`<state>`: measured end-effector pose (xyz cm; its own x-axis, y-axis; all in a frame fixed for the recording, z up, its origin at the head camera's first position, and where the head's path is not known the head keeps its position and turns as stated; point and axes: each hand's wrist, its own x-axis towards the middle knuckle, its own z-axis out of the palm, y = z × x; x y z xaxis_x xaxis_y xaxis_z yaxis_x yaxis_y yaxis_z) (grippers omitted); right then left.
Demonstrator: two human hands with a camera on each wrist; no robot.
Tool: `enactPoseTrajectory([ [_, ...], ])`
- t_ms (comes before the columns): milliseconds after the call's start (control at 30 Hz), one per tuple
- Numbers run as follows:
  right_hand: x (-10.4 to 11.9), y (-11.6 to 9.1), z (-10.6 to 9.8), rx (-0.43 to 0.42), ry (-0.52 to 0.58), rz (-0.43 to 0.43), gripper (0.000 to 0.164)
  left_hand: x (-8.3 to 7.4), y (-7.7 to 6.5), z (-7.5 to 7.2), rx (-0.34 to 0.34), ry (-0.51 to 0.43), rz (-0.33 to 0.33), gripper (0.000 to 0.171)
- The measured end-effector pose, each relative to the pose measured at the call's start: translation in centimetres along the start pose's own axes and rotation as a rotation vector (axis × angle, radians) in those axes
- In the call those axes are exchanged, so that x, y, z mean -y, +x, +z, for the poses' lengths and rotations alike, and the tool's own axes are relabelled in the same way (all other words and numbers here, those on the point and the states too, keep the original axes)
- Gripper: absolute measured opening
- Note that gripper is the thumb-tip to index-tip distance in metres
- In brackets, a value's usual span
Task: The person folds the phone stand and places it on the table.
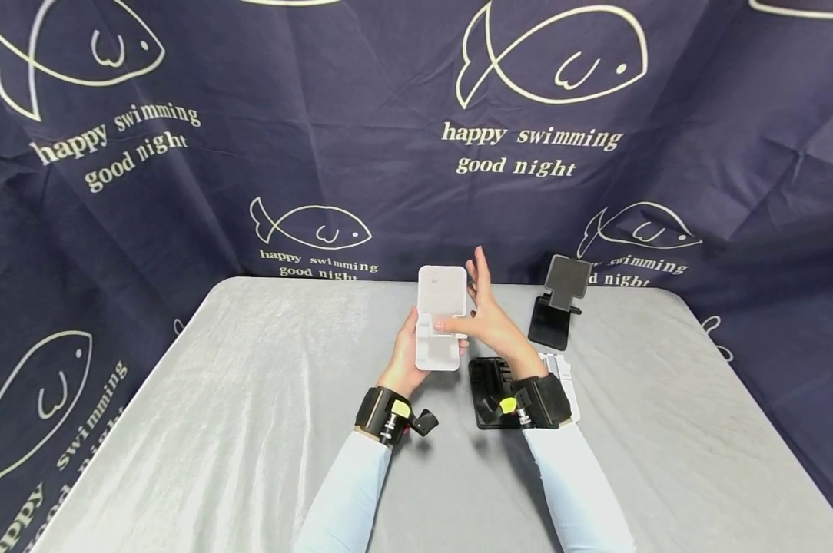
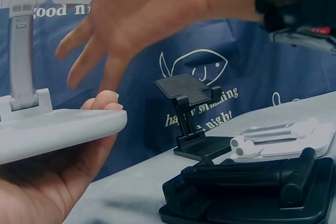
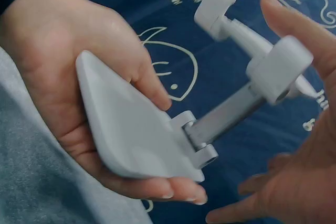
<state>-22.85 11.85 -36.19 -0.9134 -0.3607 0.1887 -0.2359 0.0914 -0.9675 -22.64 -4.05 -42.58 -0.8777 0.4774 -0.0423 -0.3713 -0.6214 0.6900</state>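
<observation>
Two hands work above the grey counter [image 1: 250, 399], both close around a white phone stand [image 1: 441, 326]. Left hand [image 1: 406, 353] holds the stand's flat base from underneath: fingers curled round its far edge, thumb along the near side, a firm grip on the base. Stand is lifted clear of the counter, over its far middle part. Its arm is unfolded upward from the hinge at the base, with the white holder plate at the top facing the person.

Right hand [image 1: 489, 319] is just right of the white phone stand, fingers straight and spread, palm turned toward the stand's upper part. From the right wrist view one fingertip [image 3: 294, 19] lies against the round joint at the top of the arm; the rest of the fingers hang loose, gripping nothing.

Three more stands sit on the counter, all to the right of the white phone stand. A black stand [image 1: 560, 303] is upright, beyond the right hand and apart from it, plate tilted back. A folded black stand [image 1: 489, 392] lies flat below the right wrist. A folded white stand [image 2: 283, 140] lies just beside that one, on its far-right side, partly hidden by the wrist in the head view.

Dark blue cloth [image 1: 389, 115] printed with fish outlines hangs behind the counter.
</observation>
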Motion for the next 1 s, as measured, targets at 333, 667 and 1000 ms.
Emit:
enactPoseTrajectory([
  [333, -0.9, 0.6, -0.1, 0.104, -0.018, -0.001, 0.06, 0.2, 0.0, 0.0, 0.041, -0.045, -0.009, 0.057],
  [667, -1.2, 0.9, 0.0, 0.059, -0.023, -0.007, 0.058, 0.3, 0.1, 0.0, 0.0, -0.049, -0.011, 0.057],
  [1000, -1.8, 1.3, 0.6, -0.115, -0.134, -0.032, 0.043, 0.4, -0.1, 0.4, 0.022, -0.019, -0.001, 0.058],
])
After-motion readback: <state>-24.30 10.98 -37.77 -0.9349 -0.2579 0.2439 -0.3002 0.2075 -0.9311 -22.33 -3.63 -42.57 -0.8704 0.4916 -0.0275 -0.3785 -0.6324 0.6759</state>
